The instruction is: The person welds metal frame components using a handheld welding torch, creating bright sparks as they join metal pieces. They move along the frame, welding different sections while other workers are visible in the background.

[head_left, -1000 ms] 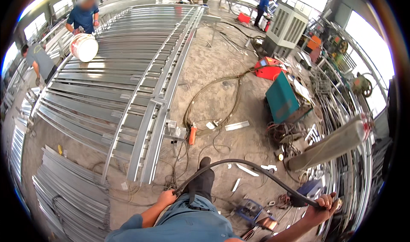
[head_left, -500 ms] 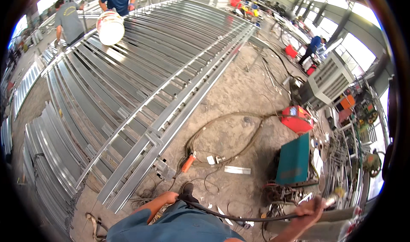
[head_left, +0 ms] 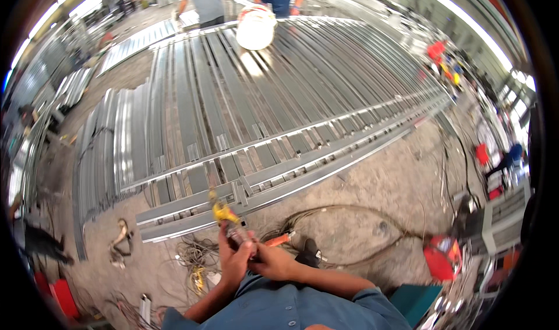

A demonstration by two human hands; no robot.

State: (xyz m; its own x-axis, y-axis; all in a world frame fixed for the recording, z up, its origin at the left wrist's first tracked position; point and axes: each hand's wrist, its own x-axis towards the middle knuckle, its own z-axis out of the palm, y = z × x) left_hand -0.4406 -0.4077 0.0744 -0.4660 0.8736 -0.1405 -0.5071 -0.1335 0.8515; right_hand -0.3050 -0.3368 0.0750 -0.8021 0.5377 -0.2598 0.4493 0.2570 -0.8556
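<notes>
Both my hands are closed together in front of my body around a yellow-headed welding torch (head_left: 223,212); a thin tip points up and away from me. My left hand (head_left: 234,261) wraps its lower body from the left. The fingers of my right hand (head_left: 273,262) meet it from the right and partly hide the grip. Just beyond the tip lies the near rail (head_left: 273,193) of a large frame of silver metal channels (head_left: 233,91). An orange-handled tool (head_left: 279,239) rests on the floor beside my right hand, near my shoe.
A bucket (head_left: 256,32) stands on the frame's far side, by two people (head_left: 204,1). Looped cables (head_left: 349,209) cross the floor to a red machine (head_left: 441,258). A teal box (head_left: 414,301) stands at lower right, stacked metal sheets (head_left: 119,138) at left.
My view has turned left. My right hand has brought the torch from far right to the middle, and my left hand has moved from the black cable onto the torch.
</notes>
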